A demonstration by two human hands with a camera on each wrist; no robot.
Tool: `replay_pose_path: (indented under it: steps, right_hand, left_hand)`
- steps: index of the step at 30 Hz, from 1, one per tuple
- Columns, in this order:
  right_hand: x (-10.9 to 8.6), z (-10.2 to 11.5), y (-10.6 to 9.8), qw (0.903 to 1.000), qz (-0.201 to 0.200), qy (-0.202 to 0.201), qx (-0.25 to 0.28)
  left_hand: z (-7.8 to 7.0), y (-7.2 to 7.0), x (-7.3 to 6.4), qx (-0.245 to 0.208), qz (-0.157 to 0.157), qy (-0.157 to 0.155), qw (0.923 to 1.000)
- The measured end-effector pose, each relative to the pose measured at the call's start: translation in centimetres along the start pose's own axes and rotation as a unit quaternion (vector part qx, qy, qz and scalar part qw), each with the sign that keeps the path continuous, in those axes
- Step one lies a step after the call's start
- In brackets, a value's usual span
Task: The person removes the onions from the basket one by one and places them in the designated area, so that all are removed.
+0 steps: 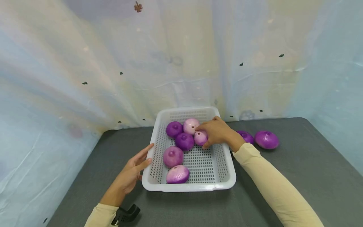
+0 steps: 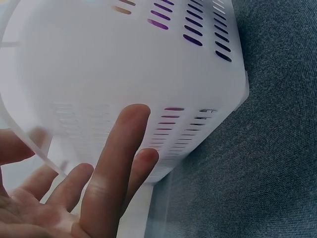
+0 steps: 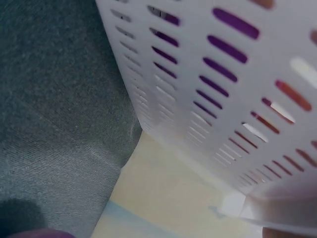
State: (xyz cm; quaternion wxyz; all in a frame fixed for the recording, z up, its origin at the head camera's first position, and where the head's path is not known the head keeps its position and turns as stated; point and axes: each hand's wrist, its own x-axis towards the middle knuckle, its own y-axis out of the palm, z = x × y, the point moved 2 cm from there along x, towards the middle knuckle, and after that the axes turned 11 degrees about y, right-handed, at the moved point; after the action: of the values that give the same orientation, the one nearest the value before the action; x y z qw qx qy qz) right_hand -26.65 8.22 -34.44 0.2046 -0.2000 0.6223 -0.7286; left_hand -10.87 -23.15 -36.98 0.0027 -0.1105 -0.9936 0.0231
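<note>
Grey table [image 1: 297, 157] is carrying a white basket [image 1: 187, 188]; left fingers [image 1: 144, 152], apart, are bracing its left edge, seemingly against sliding, right fingers [image 1: 202, 126] pinching the smallest onion [image 1: 200, 138]

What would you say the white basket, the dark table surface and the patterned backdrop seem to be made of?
The white basket: likely moulded plastic, smooth and slightly glossy, judging by its even slots and shiny rim.
The dark table surface: probably woven cloth, matte, from the weave in the wrist views.
The patterned backdrop: a thin, creased sheet with soft sheen; plastic or fabric, I cannot tell.
</note>
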Motion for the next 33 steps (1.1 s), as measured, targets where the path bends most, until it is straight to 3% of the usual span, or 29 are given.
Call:
replay_pose_path:
  steps: [16, 33]
  right_hand:
    - [-0.38, -0.34, -0.14, 0.9973, -0.02, 0.01, 0.07]
    - [0.14, -0.31, 0.08, 0.9972, -0.027, -0.012, 0.068]
  left_hand:
    - [0.12, 0.0, 0.08, -0.005, 0.0, -0.007, 1.0]
    - [-0.03, -0.16, 0.08, -0.005, 0.002, -0.014, 0.9999]
